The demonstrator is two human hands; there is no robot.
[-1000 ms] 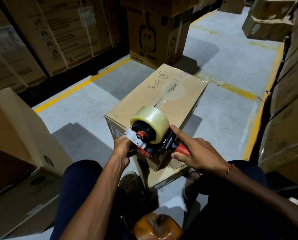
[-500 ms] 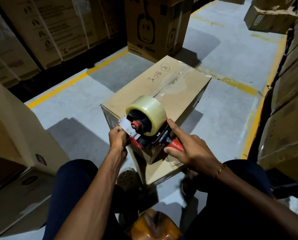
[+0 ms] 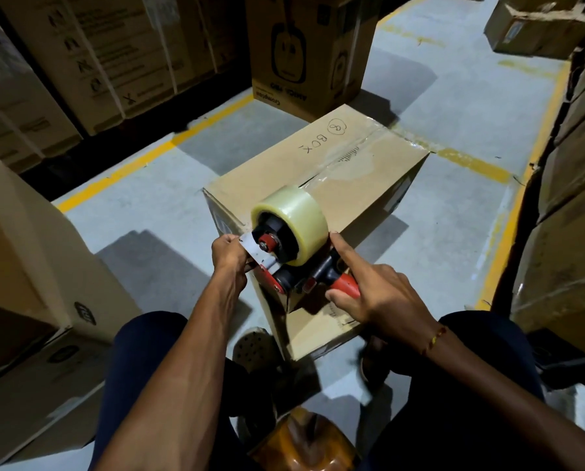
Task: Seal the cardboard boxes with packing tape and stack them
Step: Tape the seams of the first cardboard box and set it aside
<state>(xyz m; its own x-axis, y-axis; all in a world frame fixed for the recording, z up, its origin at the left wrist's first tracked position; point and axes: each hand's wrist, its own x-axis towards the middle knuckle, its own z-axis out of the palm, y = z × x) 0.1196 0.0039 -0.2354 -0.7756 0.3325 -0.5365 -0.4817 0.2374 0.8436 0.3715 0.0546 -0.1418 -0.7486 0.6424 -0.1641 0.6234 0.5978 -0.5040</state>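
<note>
A grey warehouse floor [image 3: 141, 212] with yellow lines is ringed by stacked cartons [image 3: 90, 52]. A box [image 3: 359, 171] marked "8 BOX" sits on it, between the knees. A tape gun [image 3: 291, 246] is rested on its near edge, gripped at the red handle by the right hand [image 3: 376, 297], index finger extended. The tape end is pinched by the left hand [image 3: 229, 253].

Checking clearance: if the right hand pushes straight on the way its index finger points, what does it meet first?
The right hand grips the tape dispenser handle; its index finger already lies against the tape roll. Going on, it likely meets that roll first, then the top of the cardboard box, though depth is unclear.
</note>
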